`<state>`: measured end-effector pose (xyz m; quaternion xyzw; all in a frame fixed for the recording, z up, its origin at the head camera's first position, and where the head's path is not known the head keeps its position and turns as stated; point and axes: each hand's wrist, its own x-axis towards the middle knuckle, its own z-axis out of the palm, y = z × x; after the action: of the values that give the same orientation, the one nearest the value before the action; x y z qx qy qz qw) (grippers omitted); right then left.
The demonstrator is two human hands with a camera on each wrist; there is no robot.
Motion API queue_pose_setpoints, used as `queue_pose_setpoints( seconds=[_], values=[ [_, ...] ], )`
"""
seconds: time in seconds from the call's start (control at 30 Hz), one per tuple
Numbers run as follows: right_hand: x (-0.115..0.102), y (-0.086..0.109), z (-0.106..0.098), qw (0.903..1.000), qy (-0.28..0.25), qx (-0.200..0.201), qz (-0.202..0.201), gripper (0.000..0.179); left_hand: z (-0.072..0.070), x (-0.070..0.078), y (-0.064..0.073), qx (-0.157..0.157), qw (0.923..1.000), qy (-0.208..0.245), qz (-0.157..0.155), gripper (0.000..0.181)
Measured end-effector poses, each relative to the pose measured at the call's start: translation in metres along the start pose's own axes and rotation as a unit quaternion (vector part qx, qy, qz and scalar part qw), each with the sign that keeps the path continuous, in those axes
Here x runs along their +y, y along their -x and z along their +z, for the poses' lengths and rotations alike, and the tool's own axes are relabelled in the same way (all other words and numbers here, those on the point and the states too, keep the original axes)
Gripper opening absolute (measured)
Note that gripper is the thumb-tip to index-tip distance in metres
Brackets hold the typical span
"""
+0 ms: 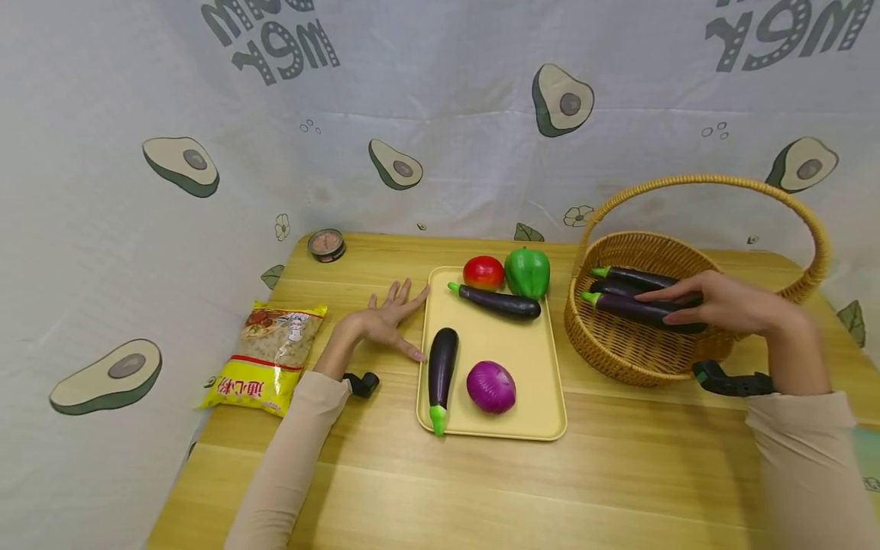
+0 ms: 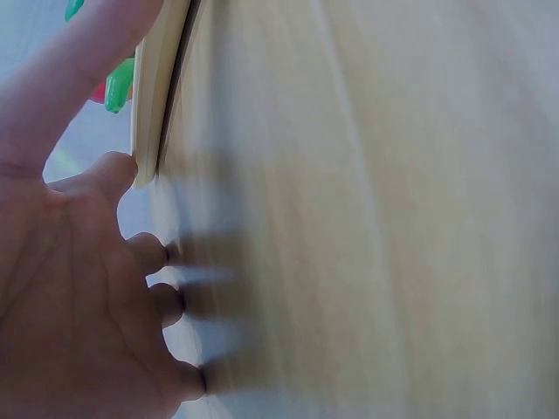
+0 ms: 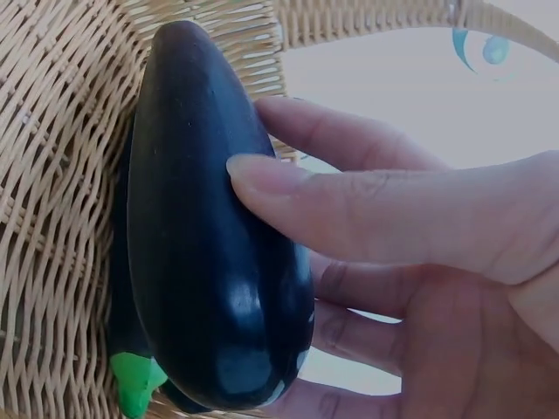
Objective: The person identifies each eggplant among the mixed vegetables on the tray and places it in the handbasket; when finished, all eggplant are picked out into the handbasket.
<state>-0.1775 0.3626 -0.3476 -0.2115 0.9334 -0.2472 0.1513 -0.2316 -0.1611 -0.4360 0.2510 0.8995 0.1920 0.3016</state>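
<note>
My right hand (image 1: pixel 732 302) reaches into the wicker basket (image 1: pixel 594 344) and grips a dark eggplant (image 1: pixel 629 307), thumb on the near side and fingers behind it, as the right wrist view shows. Two more eggplants lie beside it; one has a green stem (image 3: pixel 135 382) at the lower left of that view. My left hand (image 1: pixel 385 321) is spread beside the cream tray (image 1: pixel 509 428), fingertips at its left rim and on the table. On the tray lie an eggplant (image 1: pixel 442 370) near that hand, another eggplant (image 1: pixel 498 302) farther back, and a purple onion (image 1: pixel 491 387).
A tomato (image 1: pixel 483 273) and a green bell pepper (image 1: pixel 527 272) sit at the tray's back edge. A yellow pasta bag (image 1: pixel 268 355) lies at left, and a round tin (image 1: pixel 326 244) stands at the back left. The basket's tall handle (image 1: pixel 708 179) arches over its opening.
</note>
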Motion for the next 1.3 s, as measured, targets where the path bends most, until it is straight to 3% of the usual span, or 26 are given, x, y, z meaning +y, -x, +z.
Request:
queue_pose_setpoints(
  seconds=[0.2, 0.4, 0.67, 1.0, 1.3],
  values=[
    [0.001, -0.012, 0.0, 0.9988, 0.029, -0.025, 0.031, 0.042, 0.001, 0.0, 0.0, -0.001, 1.0, -0.003, -0.003, 0.129],
    [0.009, -0.018, 0.002, 0.9981, 0.01, -0.048, 0.037, 0.043, 0.002, 0.0, -0.002, 0.001, 1.0, -0.004, 0.001, 0.129],
    [0.016, -0.021, -0.001, 0.9976, 0.017, -0.05, 0.044, 0.043, 0.002, 0.0, -0.001, 0.0, 1.0, 0.0, 0.0, 0.128],
    [0.025, -0.027, -0.003, 0.9954, -0.027, -0.067, 0.064, 0.042, 0.0, 0.001, 0.001, 0.001, 1.0, 0.001, 0.001, 0.128],
    [0.027, -0.031, -0.002, 0.9936, -0.031, -0.065, 0.087, 0.041, 0.0, 0.002, 0.001, 0.006, 1.0, 0.0, 0.003, 0.128]
  ],
)
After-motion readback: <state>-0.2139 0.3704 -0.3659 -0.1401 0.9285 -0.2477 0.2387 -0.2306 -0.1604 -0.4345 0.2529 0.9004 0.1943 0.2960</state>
